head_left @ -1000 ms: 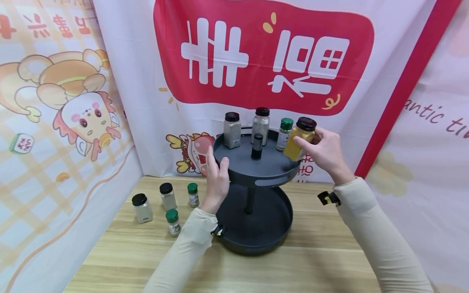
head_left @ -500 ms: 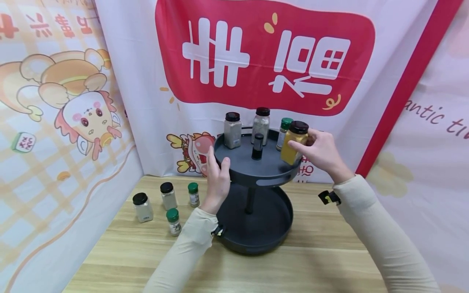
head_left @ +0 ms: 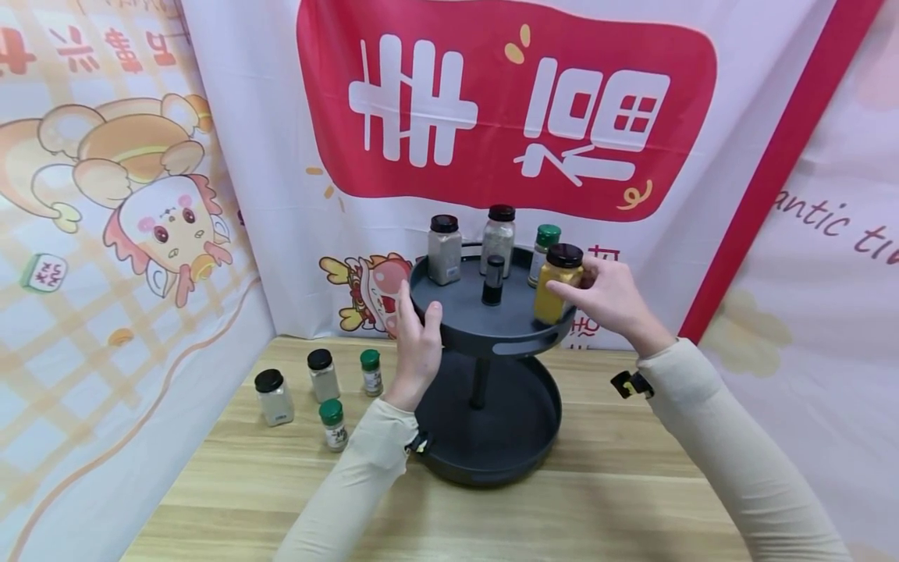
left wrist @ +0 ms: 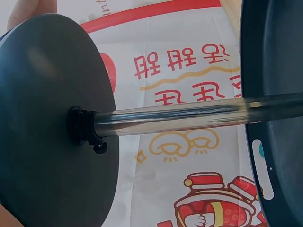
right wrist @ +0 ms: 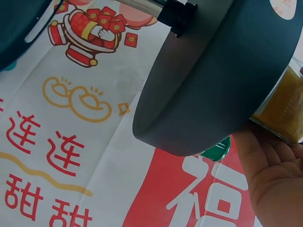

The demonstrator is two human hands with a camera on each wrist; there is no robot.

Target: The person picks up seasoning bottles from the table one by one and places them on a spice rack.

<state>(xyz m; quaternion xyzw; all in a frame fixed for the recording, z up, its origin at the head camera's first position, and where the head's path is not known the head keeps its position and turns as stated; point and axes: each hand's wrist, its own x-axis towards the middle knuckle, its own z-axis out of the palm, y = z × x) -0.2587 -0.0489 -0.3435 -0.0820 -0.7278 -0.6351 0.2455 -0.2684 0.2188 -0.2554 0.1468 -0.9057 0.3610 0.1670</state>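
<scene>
My right hand (head_left: 609, 297) grips a jar of yellow spice (head_left: 555, 293) with a black lid, at the right side of the upper tray (head_left: 463, 316) of a black two-tier rack. In the right wrist view the yellow jar (right wrist: 283, 105) shows beyond the tray's wall, the hand (right wrist: 272, 165) beside it. My left hand (head_left: 418, 351) rests against the tray's left rim with its fingers straight. On the tray stand two black-lidded jars, one grey (head_left: 445, 251) and one pale (head_left: 499, 243), and a green-capped spice bottle (head_left: 543, 256) behind the yellow jar.
The rack's lower tray (head_left: 520, 460) sits on the wooden table (head_left: 618, 484). Left of it stand two black-lidded jars (head_left: 274, 398) (head_left: 323, 376) and two green-capped bottles (head_left: 371, 375) (head_left: 333, 428). A dark post (head_left: 494, 281) rises from the upper tray's middle. A printed cloth (head_left: 267, 156) hangs behind.
My right hand has brought the yellow spice jar left and down over the upper tray, and the jar has become more upright. My left hand has stayed at the rim.
</scene>
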